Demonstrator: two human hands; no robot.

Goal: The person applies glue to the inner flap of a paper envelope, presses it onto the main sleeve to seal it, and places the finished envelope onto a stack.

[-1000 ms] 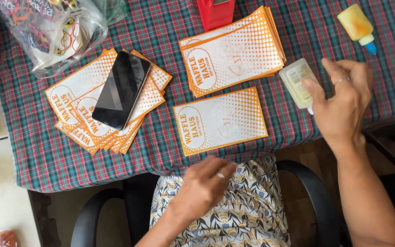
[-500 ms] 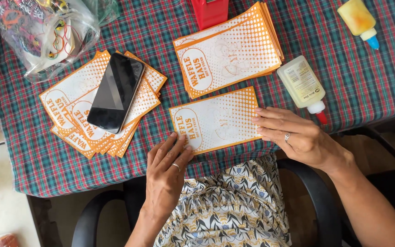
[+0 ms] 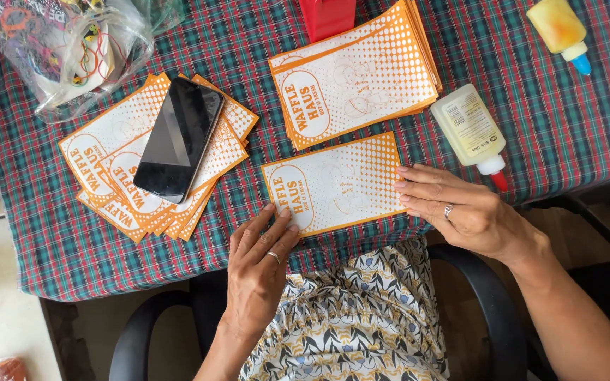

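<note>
At the far left, a crumpled clear plastic bag of coloured odds and ends (image 3: 72, 49) is lying on the counter (image 3: 51, 240), which is wearing a red-and-green plaid cloth. Just right of the bag, a fanned pile of orange-and-white printed paper sleeves (image 3: 118, 169) is spreading out, and a black smartphone (image 3: 178, 137) is resting face up on top of it. The left hand (image 3: 259, 271) is reaching up from the lap, its fingers (image 3: 277, 229) loosely spread and pressing flat on the lower left corner of a single orange-and-white paper sleeve (image 3: 337, 183), which is lying near the counter's front edge. Above that sleeve, a neat stack of the same orange-and-white sleeves (image 3: 358, 74) is sitting below a red plastic box (image 3: 327, 15). The right hand (image 3: 460, 208) is laying its fingers (image 3: 418, 187), held close together, on the single sleeve's right edge, gripping nothing. Just above this hand, a pale squeeze bottle with a red tip (image 3: 471, 130) is lying on its side, and a yellow bottle with a blue tip (image 3: 563, 28) is lying at the far right corner.
</note>
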